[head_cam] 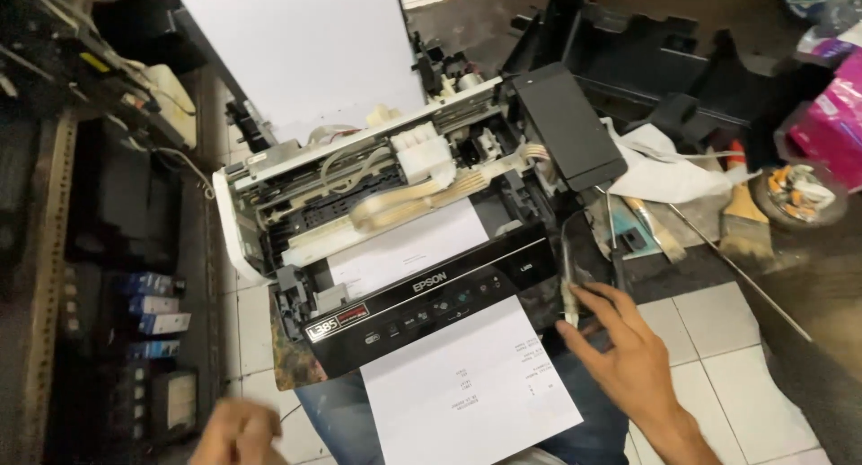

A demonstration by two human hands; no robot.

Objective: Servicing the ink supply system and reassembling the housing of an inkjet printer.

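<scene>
An opened inkjet printer (395, 205) with its cover off rests on my lap, its white carriage and flat ribbon cable exposed. A printed white sheet (467, 384) sticks out of its front slot over my jeans. More blank paper (305, 43) stands in the rear feed. My right hand (628, 357) lies at the printer's front right corner, fingers spread, touching a thin strip there. My left hand (235, 432) shows blurred at the bottom left edge, away from the printer, fingers curled; nothing is seen in it.
A black ink tank unit (570, 128) hangs at the printer's right. Black printer shells (655, 61), a white rag (664, 169), brushes and a long thin rod (736, 267) lie on the floor to the right. Shelves with small boxes (153, 312) stand at left.
</scene>
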